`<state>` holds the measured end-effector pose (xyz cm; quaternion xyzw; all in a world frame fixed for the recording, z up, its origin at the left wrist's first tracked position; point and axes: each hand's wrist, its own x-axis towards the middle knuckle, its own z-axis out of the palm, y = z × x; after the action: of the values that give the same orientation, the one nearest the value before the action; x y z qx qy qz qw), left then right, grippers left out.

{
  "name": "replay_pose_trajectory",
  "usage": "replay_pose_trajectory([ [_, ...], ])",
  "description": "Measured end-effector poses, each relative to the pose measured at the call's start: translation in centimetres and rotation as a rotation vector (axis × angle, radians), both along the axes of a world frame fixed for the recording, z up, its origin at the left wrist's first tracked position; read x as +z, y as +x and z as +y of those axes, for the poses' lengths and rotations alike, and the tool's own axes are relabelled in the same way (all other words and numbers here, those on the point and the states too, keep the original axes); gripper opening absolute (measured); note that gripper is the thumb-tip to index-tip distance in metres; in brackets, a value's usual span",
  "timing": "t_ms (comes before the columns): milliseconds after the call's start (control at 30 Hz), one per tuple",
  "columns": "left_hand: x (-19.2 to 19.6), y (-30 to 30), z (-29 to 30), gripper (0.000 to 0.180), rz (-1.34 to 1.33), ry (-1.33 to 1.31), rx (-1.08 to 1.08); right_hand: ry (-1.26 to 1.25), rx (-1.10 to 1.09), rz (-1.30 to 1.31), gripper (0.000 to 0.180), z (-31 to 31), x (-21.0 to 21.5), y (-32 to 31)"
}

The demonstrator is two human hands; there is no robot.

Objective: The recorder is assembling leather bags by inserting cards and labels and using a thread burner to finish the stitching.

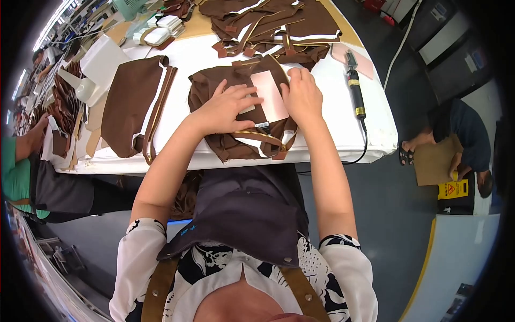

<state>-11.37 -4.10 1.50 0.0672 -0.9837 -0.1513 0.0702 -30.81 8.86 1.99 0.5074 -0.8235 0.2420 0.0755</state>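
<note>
A brown fabric pouch (206, 86) with a gold zipper (256, 134) and white edging lies crumpled on the white table in front of me. On it rests a pale pink rectangular card (271, 96). My left hand (228, 107) lies flat on the pouch, fingers spread, with its fingertips reaching the card's left edge. A small white label (262, 125) shows below those fingers. At the card's right side, my right hand (303, 96) is curled, its thumb beside the card and its fingers closed over the pouch's right edge. What lies under its fingertips is partly hidden.
A flat brown pouch piece (129, 102) lies to the left, near a white nozzle bottle (83, 88). Brown zippered pieces (268, 32) are heaped at the back. A corded black tool (355, 88) lies right. People are at left (13, 161) and right (469, 134).
</note>
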Motion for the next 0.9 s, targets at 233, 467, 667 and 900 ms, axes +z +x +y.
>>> replay_pose_trajectory([
  [233,1.4,2.3,-1.3,0.07,-0.141,-0.094,0.223,-0.035,0.348,-0.063,0.062,3.1,-4.1,2.2],
  [467,2.2,2.0,-0.3,0.035,0.045,-0.196,0.017,0.012,0.529,-0.501,0.059,5.3,-0.6,-1.0],
  [667,2.0,1.8,0.7,0.027,-0.06,-0.045,0.02,0.185,0.703,-0.04,0.046,7.4,1.1,1.5],
  [900,2.3,1.4,1.1,0.029,-0.109,-0.078,0.054,0.49,0.724,0.013,0.029,8.1,3.9,0.6],
])
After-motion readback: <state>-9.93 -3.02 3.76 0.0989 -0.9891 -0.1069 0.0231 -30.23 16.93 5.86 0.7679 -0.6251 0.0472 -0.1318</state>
